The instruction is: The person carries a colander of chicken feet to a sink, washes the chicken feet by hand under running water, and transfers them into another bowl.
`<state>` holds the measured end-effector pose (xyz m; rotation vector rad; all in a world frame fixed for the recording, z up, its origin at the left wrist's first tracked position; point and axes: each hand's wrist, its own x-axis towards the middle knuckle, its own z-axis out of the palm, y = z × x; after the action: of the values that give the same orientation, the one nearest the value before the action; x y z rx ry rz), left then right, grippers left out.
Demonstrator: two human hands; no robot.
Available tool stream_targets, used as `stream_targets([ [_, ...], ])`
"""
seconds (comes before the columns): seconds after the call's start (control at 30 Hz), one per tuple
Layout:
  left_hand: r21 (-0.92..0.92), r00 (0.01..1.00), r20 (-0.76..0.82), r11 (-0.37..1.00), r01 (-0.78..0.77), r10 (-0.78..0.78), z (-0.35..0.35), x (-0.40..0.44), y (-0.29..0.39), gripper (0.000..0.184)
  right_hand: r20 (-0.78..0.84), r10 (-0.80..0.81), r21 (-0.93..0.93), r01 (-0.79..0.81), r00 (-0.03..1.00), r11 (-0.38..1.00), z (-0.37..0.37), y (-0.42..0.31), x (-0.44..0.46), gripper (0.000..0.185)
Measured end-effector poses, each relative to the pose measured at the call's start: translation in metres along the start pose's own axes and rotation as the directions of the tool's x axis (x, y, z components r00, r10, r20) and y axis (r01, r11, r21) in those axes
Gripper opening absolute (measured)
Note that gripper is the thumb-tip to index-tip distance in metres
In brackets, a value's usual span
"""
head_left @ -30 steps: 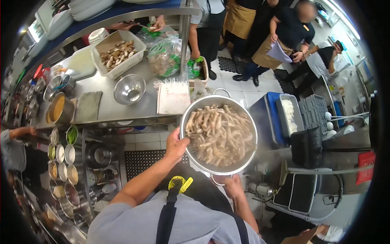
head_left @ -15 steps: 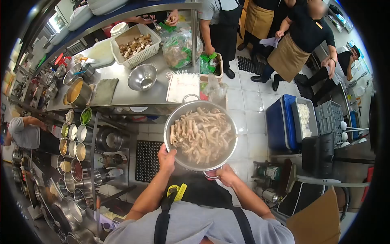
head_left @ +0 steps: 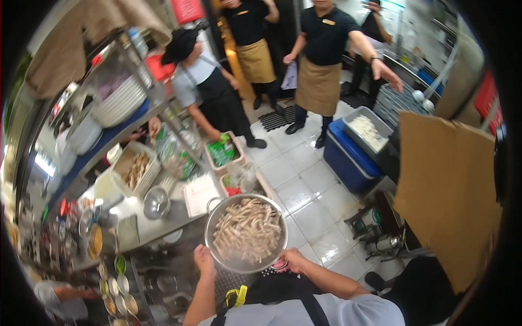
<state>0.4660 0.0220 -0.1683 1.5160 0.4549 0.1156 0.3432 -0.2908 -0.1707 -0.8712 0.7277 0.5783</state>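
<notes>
A large round metal pan (head_left: 207,231) with loop handles is held out in front of me. It is heaped with pale chicken feet (head_left: 247,231), and a light haze hangs over them. At the pan's near left edge, my left hand (head_left: 204,263) is closed on the rim. My right hand (head_left: 295,261) grips the near loop handle, with something pink showing beside the fingers. The far loop handle (head_left: 213,205) is free, close to a white towel (head_left: 201,194) on the steel counter.
On the counter stand a basket of mushrooms (head_left: 155,171) and a metal bowl (head_left: 156,202). Co-workers stand ahead, one with an arm stretched out (head_left: 375,54). A blue cooler (head_left: 348,157) sits on the tiled floor (head_left: 310,190). Cardboard (head_left: 446,201) rises at right.
My view has turned to the right and tilted up. The pan stays in both hands and sits lower in view. A co-worker's arm has risen outward, and the cardboard shows larger.
</notes>
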Motion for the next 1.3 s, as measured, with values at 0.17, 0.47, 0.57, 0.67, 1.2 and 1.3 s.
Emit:
stream_targets([
  [0.17, 0.343, 0.974, 0.194, 0.922, -0.179, 0.117, 0.025, 0.077, 0.028, 0.036, -0.035, -0.068, 0.037, 0.069, 0.997, 0.997, -0.002, 0.004, 0.004, 0.033],
  [0.47, 0.545, 0.973, 0.221, 0.837, -0.059, -0.075, 0.08, 0.125, 0.071, 0.05, -0.241, -0.218, 0.037, 0.233, 0.946, 0.972, -0.016, -0.001, 0.02, 0.032],
  [0.57, 0.45, 0.958, 0.258, 0.893, -0.007, -0.122, 0.087, 0.136, 0.062, 0.052, -0.279, -0.201, 0.028, 0.217, 0.939, 0.976, -0.024, -0.01, 0.025, 0.031],
  [0.67, 0.419, 0.955, 0.264, 0.908, 0.014, -0.137, 0.092, 0.154, 0.042, 0.052, -0.299, -0.219, -0.007, 0.228, 0.929, 0.974, -0.033, -0.02, 0.028, 0.029],
  [1.2, 0.255, 0.937, 0.313, 0.964, 0.076, -0.156, 0.113, 0.128, 0.063, 0.053, -0.351, -0.252, -0.039, 0.255, 0.902, 0.966, -0.049, -0.029, 0.059, 0.024],
  [1.3, 0.197, 0.922, 0.338, 0.972, 0.125, -0.187, 0.11, 0.142, 0.045, 0.054, -0.365, -0.28, -0.102, 0.26, 0.888, 0.96, -0.052, -0.033, 0.059, 0.024],
])
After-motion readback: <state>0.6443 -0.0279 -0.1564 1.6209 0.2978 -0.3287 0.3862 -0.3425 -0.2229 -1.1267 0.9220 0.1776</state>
